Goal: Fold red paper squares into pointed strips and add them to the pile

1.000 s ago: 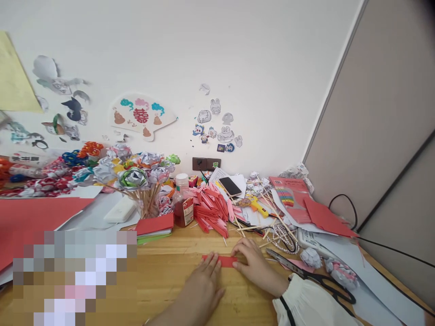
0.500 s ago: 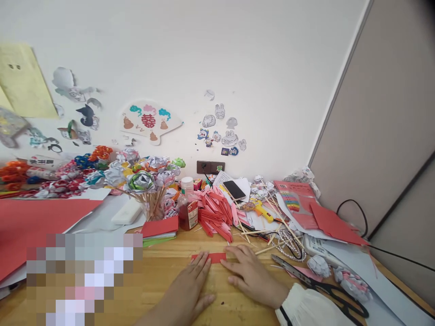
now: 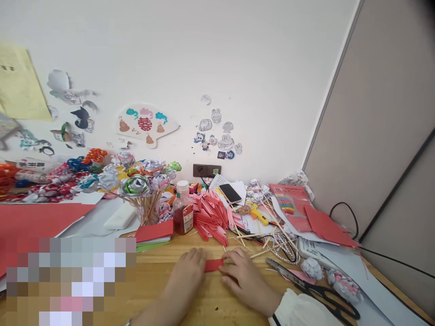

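A small folded strip of red paper (image 3: 214, 266) lies flat on the wooden table between my hands. My left hand (image 3: 190, 267) covers its left end, fingers bent together over it and the fingertips partly hidden. At the right end, the bent fingers of my right hand (image 3: 242, 274) hold the strip's edge, with the thumb a little lower. Beyond the hands sits a pile of folded red and pink paper strips (image 3: 210, 215). Large black-handled scissors (image 3: 309, 285) lie to the right of my right hand.
A bottle of reddish liquid (image 3: 183, 213) stands beside a stack of coloured paper (image 3: 154, 232). Paper flowers (image 3: 136, 185) fill a holder behind it. Toward the right are a yellow glue gun (image 3: 258, 214), thin sticks, a bead string (image 3: 283, 249) and a phone (image 3: 230, 193).
My left hand has gone from lying flat on the strip to bent fingers over its left end. My right hand stays at the right end. The whole view has shifted slightly.
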`<state>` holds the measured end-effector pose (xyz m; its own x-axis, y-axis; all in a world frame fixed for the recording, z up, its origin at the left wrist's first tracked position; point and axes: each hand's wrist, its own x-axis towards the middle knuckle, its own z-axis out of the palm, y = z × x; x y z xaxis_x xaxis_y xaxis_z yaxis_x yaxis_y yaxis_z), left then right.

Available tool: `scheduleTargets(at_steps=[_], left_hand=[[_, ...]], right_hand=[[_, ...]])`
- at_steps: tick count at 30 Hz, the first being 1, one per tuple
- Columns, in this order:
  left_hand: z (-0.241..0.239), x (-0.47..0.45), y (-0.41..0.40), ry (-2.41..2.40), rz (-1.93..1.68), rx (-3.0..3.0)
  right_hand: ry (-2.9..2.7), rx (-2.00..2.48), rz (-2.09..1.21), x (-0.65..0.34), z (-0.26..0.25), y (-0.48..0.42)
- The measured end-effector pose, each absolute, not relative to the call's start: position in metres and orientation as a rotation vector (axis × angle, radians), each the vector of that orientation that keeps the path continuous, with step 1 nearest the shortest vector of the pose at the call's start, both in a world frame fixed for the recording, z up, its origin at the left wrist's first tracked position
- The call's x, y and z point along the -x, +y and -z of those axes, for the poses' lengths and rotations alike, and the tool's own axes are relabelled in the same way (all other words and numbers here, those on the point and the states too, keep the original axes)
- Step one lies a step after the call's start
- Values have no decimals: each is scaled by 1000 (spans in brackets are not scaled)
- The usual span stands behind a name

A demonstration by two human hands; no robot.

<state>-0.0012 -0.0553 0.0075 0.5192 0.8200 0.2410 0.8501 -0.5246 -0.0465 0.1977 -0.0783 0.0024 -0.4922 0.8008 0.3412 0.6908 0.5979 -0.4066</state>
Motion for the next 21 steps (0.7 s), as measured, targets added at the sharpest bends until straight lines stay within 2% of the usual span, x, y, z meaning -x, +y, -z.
scheduleTargets(at_steps=[5,14,21], left_hand=[[-7,-38,-48,-1324,304,2737],[9,-33,-48,-1337,564,2834],[5,-19,-43,-881,655,3044]], right_hand=[[-2271,1194,-371,-196,-1,-77],[-1945,1209,-513,-203,14,-61],[-2167,1033,-461,-204,0,-64]])
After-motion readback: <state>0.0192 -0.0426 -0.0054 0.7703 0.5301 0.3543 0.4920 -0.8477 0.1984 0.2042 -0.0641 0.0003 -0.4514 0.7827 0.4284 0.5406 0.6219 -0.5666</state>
